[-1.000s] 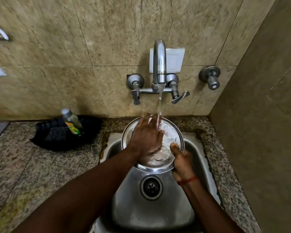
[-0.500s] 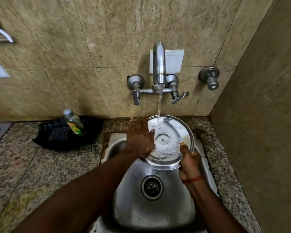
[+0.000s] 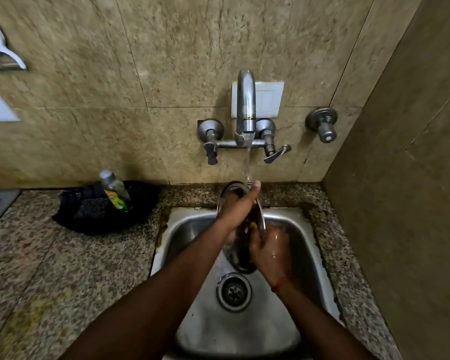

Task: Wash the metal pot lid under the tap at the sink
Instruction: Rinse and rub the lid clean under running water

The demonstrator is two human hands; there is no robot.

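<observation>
The metal pot lid [image 3: 240,258] stands nearly on edge over the steel sink [image 3: 192,229], its top rim under the water stream from the tap [image 3: 246,105]. My left hand [image 3: 238,207] lies against the lid's left face, thumb up at the rim where the water lands. My right hand [image 3: 269,249] grips the lid from the right side, lower down. Most of the lid is hidden between the two hands.
A dish-soap bottle [image 3: 116,190] stands in a black holder [image 3: 102,211] on the granite counter left of the sink. The drain [image 3: 233,291] sits below the hands. Two tap levers and a separate valve [image 3: 322,124] are on the tiled wall. A side wall closes the right.
The lid has turned from facing me to nearly edge-on. My left hand slid up to its top rim, and my right hand shifted around its right side.
</observation>
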